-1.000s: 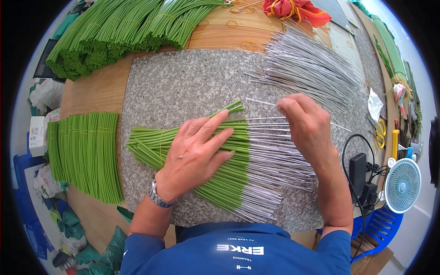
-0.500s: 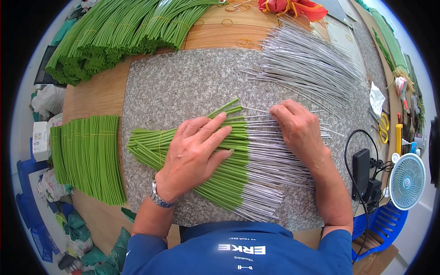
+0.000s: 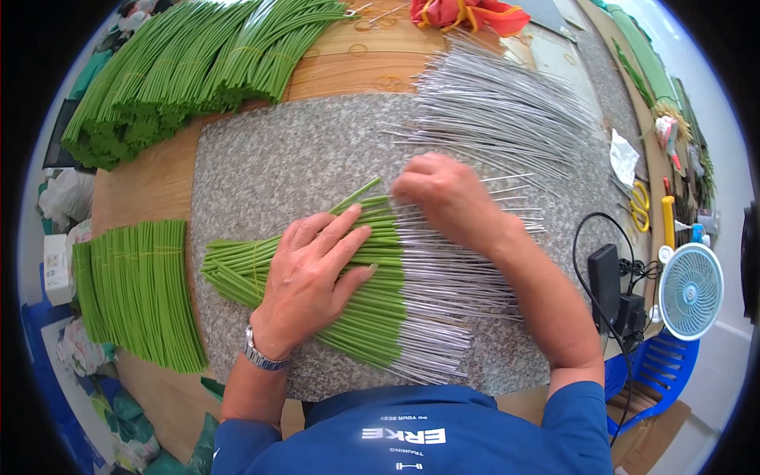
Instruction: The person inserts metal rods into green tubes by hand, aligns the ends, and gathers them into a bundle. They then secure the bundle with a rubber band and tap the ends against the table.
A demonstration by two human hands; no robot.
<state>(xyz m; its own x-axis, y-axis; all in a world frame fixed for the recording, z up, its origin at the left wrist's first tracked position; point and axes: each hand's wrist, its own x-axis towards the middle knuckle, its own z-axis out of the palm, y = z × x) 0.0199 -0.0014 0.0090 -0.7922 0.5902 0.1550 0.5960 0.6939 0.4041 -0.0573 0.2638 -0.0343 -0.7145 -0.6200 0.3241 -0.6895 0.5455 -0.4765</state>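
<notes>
A fan of thin green tubes (image 3: 360, 305) lies on the grey speckled slab, bound by a yellow rubber band at its narrow left end. Silver metal wires (image 3: 451, 277) stick out of many tubes' right ends. Spread flat over the tubes is my left hand (image 3: 310, 265), fingers stretched out and holding them down. My right hand (image 3: 439, 190) is closed in a pinch at the mouths of the uppermost tubes, on a wire mostly hidden by the fingers. One tube (image 3: 360, 194) at the fan's top edge angles away with no wire showing in its end.
Loose wires (image 3: 499, 103) are heaped at the slab's far right. Green tube bundles (image 3: 214, 63) are stacked far left, with another bundle row (image 3: 138, 293) nearer. To the right are yellow scissors (image 3: 640, 206), a black adapter (image 3: 604, 285) with cable, and a small fan (image 3: 690, 291).
My right hand has moved left along the wire, up to the tube ends. My left hand keeps its place on the tubes. The whole view has shifted slightly.
</notes>
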